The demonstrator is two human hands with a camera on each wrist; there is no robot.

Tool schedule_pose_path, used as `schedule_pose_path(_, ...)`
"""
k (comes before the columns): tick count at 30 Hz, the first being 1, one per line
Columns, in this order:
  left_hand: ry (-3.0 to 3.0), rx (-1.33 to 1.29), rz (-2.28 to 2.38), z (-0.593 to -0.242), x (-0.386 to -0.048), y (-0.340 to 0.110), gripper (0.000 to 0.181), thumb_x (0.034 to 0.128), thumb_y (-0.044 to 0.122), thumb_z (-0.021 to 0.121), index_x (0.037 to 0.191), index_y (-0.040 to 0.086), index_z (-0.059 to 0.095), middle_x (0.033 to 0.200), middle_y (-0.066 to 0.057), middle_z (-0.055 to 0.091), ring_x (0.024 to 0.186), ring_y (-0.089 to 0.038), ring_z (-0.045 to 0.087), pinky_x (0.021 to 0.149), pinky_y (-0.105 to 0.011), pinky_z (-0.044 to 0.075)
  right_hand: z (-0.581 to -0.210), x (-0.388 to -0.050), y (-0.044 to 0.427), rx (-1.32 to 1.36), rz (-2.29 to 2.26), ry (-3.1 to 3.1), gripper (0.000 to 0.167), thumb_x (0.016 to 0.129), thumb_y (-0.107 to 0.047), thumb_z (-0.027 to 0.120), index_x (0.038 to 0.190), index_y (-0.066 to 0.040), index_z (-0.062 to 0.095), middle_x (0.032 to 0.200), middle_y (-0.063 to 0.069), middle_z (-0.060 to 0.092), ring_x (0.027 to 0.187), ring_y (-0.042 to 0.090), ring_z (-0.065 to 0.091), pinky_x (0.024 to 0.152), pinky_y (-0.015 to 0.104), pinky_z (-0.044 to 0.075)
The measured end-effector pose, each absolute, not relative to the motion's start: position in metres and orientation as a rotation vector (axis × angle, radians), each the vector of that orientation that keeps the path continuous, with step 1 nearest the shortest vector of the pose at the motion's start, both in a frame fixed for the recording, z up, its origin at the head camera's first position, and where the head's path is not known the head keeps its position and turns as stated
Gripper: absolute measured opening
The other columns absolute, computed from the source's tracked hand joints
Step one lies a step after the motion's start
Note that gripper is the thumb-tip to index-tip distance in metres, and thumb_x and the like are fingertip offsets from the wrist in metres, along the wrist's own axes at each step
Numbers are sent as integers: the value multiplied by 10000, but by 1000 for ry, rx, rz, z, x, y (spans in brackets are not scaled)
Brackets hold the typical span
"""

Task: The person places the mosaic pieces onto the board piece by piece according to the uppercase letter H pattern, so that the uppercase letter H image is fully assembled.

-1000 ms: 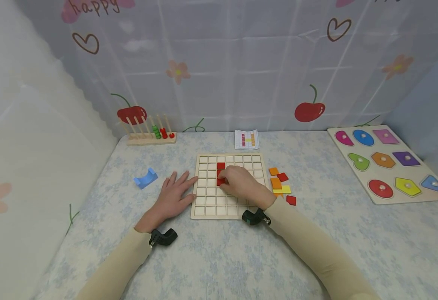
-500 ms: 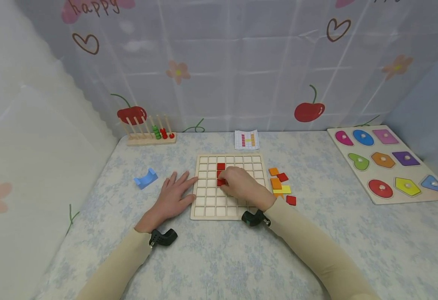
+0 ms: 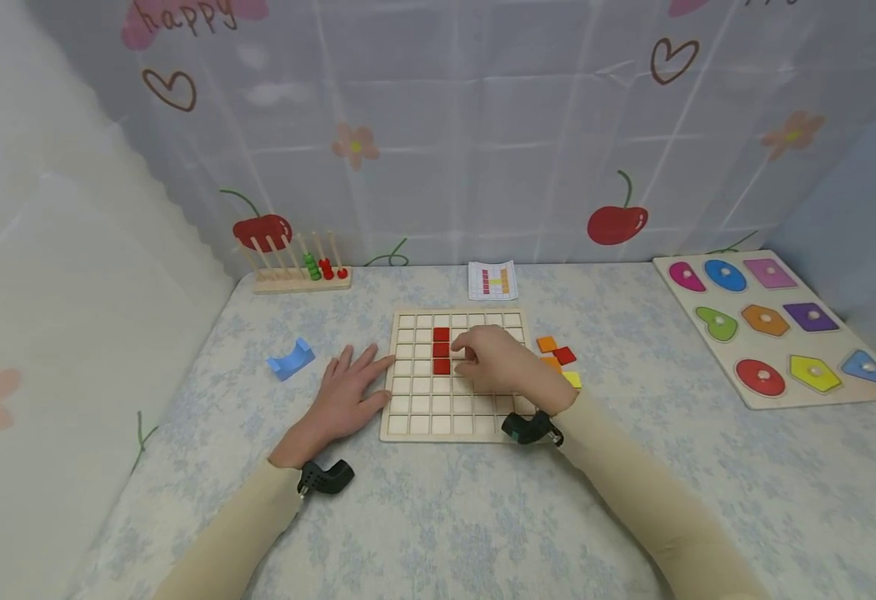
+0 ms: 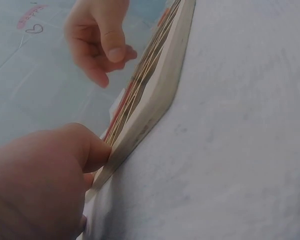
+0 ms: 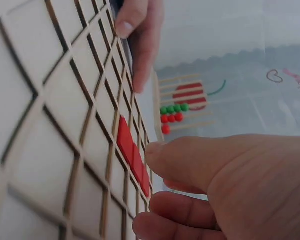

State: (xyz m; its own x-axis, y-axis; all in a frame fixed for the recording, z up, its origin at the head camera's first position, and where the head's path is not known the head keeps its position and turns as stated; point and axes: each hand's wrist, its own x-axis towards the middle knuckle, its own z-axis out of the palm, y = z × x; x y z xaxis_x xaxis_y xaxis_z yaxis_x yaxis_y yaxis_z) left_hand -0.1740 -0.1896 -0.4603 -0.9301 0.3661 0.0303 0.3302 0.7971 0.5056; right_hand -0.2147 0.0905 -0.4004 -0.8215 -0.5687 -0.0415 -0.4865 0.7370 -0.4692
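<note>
Both hands are at the grid board. Left hand (image 3: 347, 396): palm down, fingers straight and spread, forearm slanting in from lower left; forefinger and thumb touch the board's left edge, nothing gripped. Right hand (image 3: 496, 362): back of hand uppermost, forearm angled in from lower right, wrist over the board's right side. Its thumb and forefinger point left with a gap between the tips, remaining fingers loosely curled; it holds nothing and appears raised above the squares just right of the red tiles.

Support: table (image 3: 407, 517) with a pale blue floral cover. Shape puzzle (image 3: 773, 347) at far right, nine knobbed pieces in three rows. Grid board (image 3: 420, 403) lies flat at centre, under the right hand and beside the left.

Peg rack (image 3: 302, 285) at back left, carrying green and red beads. Printed card (image 3: 493, 281) lies behind the grid board, showing a coloured pattern. Blue curved piece (image 3: 291, 360) rests left of the left fingertips.

Smallest items: three red tiles (image 3: 441, 350) sit in the third column from the left, second to fourth squares from the far edge. Right of the board lie loose tiles (image 3: 547, 343), orange, red and yellow, partly hidden by the right wrist.
</note>
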Motion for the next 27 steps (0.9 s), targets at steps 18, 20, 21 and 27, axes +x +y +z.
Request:
schedule_pose_path(18, 2913, 576, 819, -458, -173, -191, 585, 993, 298, 579, 1546, 138, 471, 1666, -215, 285, 1559, -531, 64, 1208, -726, 72, -403, -204, 197, -678, -650, 2876, 313, 901, -133, 749, 1159, 43, 725, 750, 43, 587, 665, 157, 489, 602, 269, 429)
schedule_pose_path(20, 2916, 573, 816, -458, -173, -191, 587, 991, 299, 580, 1546, 141, 472, 1666, -213, 286, 1560, -528, 66, 1209, -724, 75, -404, -203, 203, -674, -652, 2887, 245, 897, -132, 750, 1085, 26, 735, 707, 31, 541, 652, 158, 468, 596, 271, 405)
schedule_pose_path(21, 2916, 573, 816, -458, -173, -191, 587, 990, 300, 581, 1546, 142, 472, 1666, -213, 287, 1560, -528, 66, 1209, -724, 75, -405, -202, 206, -669, -655, 2889, 219, 896, -134, 753, 1055, 15, 734, 693, 32, 520, 645, 159, 460, 588, 273, 395)
schedule_pose_path(27, 2917, 583, 830, -461, -173, -191, 581, 988, 296, 580, 1539, 140, 482, 1661, -217, 296, 1556, -535, 74, 1205, -730, 77, -405, -197, 220, -559, -644, 2903, 271, 897, -149, 758, 1128, -7, 744, 837, 62, 647, 739, 178, 536, 628, 269, 474)
